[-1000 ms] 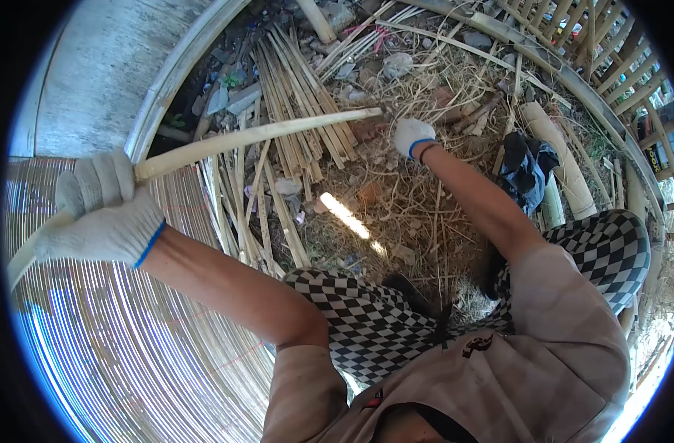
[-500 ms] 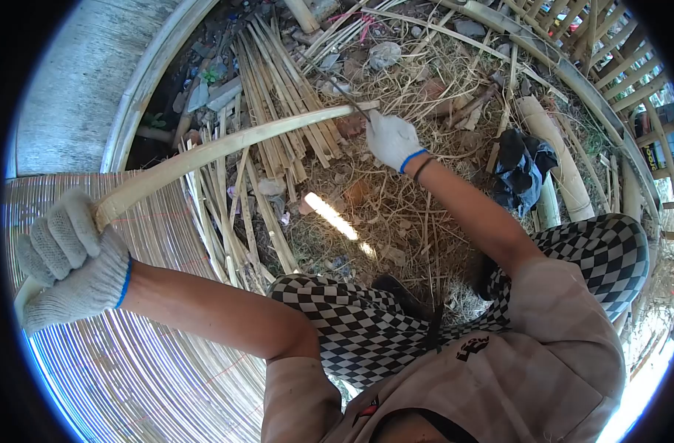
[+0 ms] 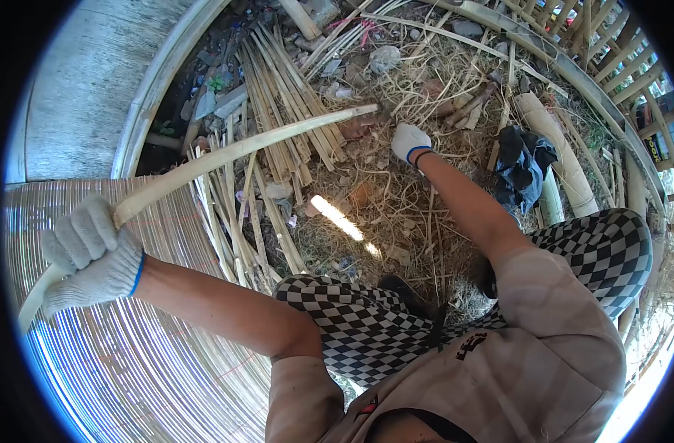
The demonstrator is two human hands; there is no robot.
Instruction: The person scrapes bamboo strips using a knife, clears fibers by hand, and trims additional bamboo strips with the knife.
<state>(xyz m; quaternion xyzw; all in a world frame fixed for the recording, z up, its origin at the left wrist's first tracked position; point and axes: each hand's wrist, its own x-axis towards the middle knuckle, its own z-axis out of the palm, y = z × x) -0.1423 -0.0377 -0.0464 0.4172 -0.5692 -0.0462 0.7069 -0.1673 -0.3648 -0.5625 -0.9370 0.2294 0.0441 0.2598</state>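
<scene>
A long, pale bamboo strip (image 3: pixel 237 150) runs from the far left to near the centre, its far end a little left of my right hand. Gloved in grey-white knit, my left hand (image 3: pixel 92 255) is closed round the strip near its left part. My right hand (image 3: pixel 410 141), also gloved, is closed just beyond the strip's tip, with a gap between them. What it grips is hardly visible; a thin dark edge shows beside it. Below the strip lies a pile of split bamboo sticks (image 3: pixel 284 111) on the ground.
A slatted bamboo mat (image 3: pixel 130 332) spreads at the left, below a grey board (image 3: pixel 86 96). Shavings (image 3: pixel 396 199) litter the ground. At the right lie a black plastic bag (image 3: pixel 521 170) and a thick bamboo piece (image 3: pixel 558 151). A bamboo lattice (image 3: pixel 624 63) stands at the upper right.
Since half a second ago, my left hand has moved up and right with the strip. My right hand has shifted right, away from the tip, where a dark blade was crossing it.
</scene>
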